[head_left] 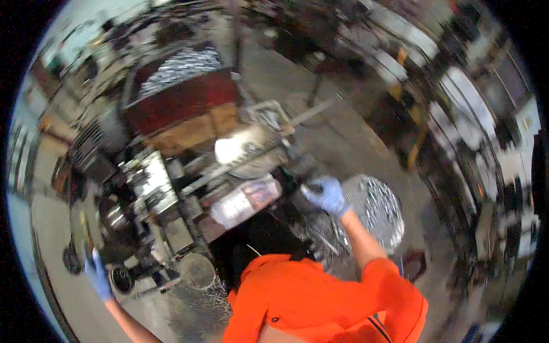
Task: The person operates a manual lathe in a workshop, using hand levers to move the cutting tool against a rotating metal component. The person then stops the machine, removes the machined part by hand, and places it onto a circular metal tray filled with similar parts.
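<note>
My left hand [98, 277], in a blue glove, is at the far left beside the machine. Its fingers point up toward the lower end of a thin rod-like lever [86, 228]; blur hides whether they grip it. My right hand [327, 195], also gloved in blue, is right of the machine, near a round tray [394, 197] heaped with small shiny metal pieces. Its fingers are curled around something small and dark that I cannot make out. Between the hands stands the metal machine [154, 186], with a clear plastic-wrapped bundle [246, 203] on its near side.
Behind the machine is a dark red bin [177, 106] full of shiny metal parts. A bright round lamp shade or cover [234, 150] sits by a long bar. Metal shavings [211, 300] lie near a round container [197, 270] at the front. Cluttered shelves and equipment [469, 114] line the right.
</note>
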A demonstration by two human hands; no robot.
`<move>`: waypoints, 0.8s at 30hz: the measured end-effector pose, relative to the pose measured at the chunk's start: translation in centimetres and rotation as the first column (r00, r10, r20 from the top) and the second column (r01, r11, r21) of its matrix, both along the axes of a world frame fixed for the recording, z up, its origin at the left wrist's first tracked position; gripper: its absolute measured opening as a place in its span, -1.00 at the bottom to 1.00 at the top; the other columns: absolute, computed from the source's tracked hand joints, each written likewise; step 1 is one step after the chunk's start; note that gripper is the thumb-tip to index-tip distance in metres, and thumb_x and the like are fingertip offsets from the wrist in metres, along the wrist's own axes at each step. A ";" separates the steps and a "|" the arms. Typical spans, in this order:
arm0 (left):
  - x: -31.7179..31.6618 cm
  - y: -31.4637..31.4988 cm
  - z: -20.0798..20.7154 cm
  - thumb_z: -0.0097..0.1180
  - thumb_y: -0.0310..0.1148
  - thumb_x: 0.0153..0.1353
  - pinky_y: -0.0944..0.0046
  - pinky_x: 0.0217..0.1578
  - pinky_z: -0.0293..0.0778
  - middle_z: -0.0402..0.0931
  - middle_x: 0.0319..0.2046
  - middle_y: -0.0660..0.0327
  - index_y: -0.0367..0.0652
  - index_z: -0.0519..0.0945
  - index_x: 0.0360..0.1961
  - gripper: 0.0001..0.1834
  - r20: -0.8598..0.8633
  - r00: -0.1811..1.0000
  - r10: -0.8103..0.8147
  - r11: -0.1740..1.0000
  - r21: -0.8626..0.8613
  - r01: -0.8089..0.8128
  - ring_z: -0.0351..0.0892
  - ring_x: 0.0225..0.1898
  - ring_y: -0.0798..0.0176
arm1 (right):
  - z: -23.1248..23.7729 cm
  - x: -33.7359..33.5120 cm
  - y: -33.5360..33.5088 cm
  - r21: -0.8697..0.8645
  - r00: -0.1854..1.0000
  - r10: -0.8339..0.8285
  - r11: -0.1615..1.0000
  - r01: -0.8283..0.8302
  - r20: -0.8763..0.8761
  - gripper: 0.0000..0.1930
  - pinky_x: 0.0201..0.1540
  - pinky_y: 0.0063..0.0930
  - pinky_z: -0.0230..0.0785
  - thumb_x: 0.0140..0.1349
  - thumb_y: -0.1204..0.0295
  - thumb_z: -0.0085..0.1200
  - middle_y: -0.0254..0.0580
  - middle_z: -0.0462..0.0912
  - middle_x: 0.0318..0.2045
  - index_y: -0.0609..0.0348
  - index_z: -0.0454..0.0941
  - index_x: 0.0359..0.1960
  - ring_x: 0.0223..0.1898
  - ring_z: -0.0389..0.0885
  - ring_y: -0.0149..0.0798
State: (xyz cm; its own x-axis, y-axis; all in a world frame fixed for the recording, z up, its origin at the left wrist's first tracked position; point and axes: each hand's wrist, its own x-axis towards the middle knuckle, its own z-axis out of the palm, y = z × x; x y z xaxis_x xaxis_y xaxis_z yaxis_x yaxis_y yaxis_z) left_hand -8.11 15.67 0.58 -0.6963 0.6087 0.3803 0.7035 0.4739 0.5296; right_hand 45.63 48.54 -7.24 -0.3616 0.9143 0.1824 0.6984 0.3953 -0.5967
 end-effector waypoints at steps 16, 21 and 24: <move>11.1 1.4 -12.8 -0.02 -0.15 0.27 0.42 -0.56 0.32 0.49 -0.56 0.28 -0.40 0.54 -0.30 -0.59 0.457 0.889 -0.014 0.997 0.071 -0.021 0.34 -0.59 0.46 | -13.7 22.5 -4.5 -0.289 0.734 -0.222 0.817 0.499 0.642 -0.59 -0.15 -0.27 0.42 -0.10 0.01 0.20 -0.06 0.65 -0.42 0.14 0.64 -0.48 -0.32 0.60 -0.05; 9.2 0.0 -14.9 -0.01 -0.18 0.27 0.43 -0.57 0.32 0.49 -0.56 0.28 -0.38 0.54 -0.30 -0.62 0.464 0.886 -0.005 1.000 0.009 0.001 0.34 -0.60 0.48 | -14.0 21.5 -6.7 -0.258 0.847 -0.145 0.914 0.313 0.512 -0.55 -0.14 -0.28 0.42 -0.05 -0.01 0.15 0.00 0.63 -0.35 0.15 0.63 -0.35 -0.29 0.59 -0.01; 9.7 0.2 -14.6 -0.01 -0.21 0.27 0.39 -0.49 0.36 0.54 -0.48 0.22 -0.40 0.54 -0.27 -0.63 0.495 0.869 0.013 1.000 0.012 -0.022 0.37 -0.53 0.43 | -9.5 16.7 -6.7 -0.447 0.895 -0.079 0.844 0.295 0.440 -0.52 -0.16 -0.29 0.43 0.00 -0.05 0.08 -0.01 0.63 -0.33 0.13 0.62 -0.28 -0.27 0.59 0.00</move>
